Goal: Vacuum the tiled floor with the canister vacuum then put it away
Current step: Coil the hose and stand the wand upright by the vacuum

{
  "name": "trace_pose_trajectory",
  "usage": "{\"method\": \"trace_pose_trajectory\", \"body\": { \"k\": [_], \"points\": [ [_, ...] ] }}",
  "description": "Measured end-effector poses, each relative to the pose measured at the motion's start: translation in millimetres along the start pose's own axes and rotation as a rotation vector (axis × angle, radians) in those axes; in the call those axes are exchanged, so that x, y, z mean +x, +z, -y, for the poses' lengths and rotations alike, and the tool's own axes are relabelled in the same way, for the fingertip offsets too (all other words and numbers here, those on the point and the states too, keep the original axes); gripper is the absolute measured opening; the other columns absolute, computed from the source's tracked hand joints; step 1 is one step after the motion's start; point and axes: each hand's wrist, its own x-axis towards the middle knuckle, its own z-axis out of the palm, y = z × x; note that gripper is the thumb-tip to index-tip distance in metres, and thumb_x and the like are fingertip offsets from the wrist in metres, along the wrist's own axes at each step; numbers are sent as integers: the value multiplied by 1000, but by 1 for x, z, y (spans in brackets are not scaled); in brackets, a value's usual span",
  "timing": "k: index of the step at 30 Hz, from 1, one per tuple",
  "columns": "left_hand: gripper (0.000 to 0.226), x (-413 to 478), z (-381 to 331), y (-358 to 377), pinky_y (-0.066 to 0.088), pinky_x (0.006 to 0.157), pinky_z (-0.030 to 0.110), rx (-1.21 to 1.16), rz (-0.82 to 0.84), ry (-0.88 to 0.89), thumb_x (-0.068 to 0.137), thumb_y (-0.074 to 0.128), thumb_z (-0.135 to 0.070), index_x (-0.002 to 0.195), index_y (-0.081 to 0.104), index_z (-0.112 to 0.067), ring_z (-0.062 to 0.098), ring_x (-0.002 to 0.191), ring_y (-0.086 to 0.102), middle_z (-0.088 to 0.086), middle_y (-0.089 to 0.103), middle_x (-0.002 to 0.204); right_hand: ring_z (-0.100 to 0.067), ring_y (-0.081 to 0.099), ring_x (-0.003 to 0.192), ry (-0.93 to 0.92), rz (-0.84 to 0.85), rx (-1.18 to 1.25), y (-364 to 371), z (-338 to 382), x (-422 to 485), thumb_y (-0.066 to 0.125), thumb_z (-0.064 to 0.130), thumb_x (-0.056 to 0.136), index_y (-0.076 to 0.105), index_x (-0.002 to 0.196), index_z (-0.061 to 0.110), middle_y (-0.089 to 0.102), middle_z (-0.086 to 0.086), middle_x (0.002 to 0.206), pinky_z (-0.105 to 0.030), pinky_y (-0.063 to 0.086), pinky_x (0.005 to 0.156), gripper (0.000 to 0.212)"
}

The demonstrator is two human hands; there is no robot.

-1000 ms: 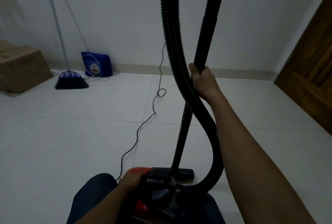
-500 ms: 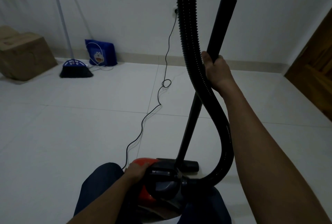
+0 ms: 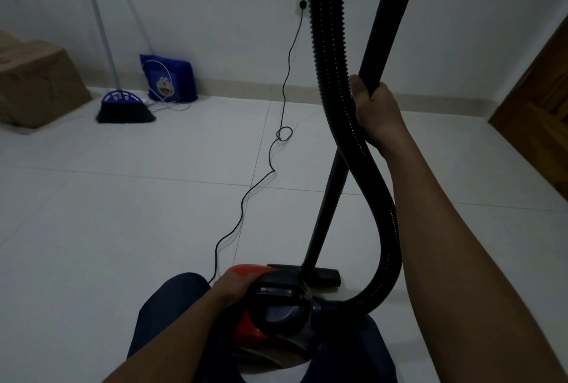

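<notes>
Black wand [image 3: 390,14] is gripped by R hand [image 3: 376,109], fingers wrapped round it, wand near upright. Red canister vac [image 3: 246,332] is held low btwn the legs, L hand [image 3: 235,286] curled over its top. Floor head [image 3: 325,276] is set on tiled floor [image 3: 107,213] just ahead. Ribbed hose [image 3: 332,75] is looped down the R side. Cord [image 3: 246,201] is run across tiles to wall outlet [image 3: 302,4]. Broom [image 3: 126,109] & blue bag [image 3: 169,78] are stood by far wall.

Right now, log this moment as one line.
left hand holds canister | right hand grips wand | cord plugged in | nozzle on floor
</notes>
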Motion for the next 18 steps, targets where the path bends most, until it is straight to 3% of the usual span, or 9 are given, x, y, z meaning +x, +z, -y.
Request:
{"method": "trace_pose_trajectory", "body": {
  "k": [5,9,12,15,17,18],
  "points": [
    [23,8,1,2,42,65,17,24,-2,29,102,50,-31,117,63,-21,14,90,55,1,57,104,-16,63,94,-3,3,7,0,-1,1,41,63,96,53,127,15,64,2,101,-35,48,84,58],
    [13,7,3,1,42,58,13,-28,31,-3,102,51,-28,109,60,-22,4,76,56,3,59,103,-12,63,90,-5,-4,13,0,-3,2,42,62,96,54,126,16,65,3,98,-33,47,82,56],
    [24,6,2,-1,44,61,16,-49,45,-27,102,51,-29,119,62,-18,10,81,58,6,61,108,-10,63,87,-11,-6,10,0,-3,1,42,61,97,54,125,15,64,4,96,-31,45,79,55],
    [11,2,-1,-3,44,58,14,-63,42,-53,101,52,-27,102,62,-24,5,76,58,-2,63,93,-11,63,85,-11,-5,13,1,-3,2,42,62,96,55,123,15,64,4,94,-33,47,79,55],
    [11,15,10,0,49,62,14,-64,58,-67,99,54,-36,96,63,-30,3,78,60,-8,64,87,-12,63,87,-8,-2,19,1,-2,1,42,63,96,54,124,16,64,3,96,-32,46,79,56],
    [22,24,17,3,54,72,19,-65,70,-48,93,57,-51,99,67,-32,6,85,64,-5,69,94,-13,63,88,-7,-1,20,1,-2,2,42,63,96,54,125,15,64,3,97,-32,45,78,57]
  ]
}}
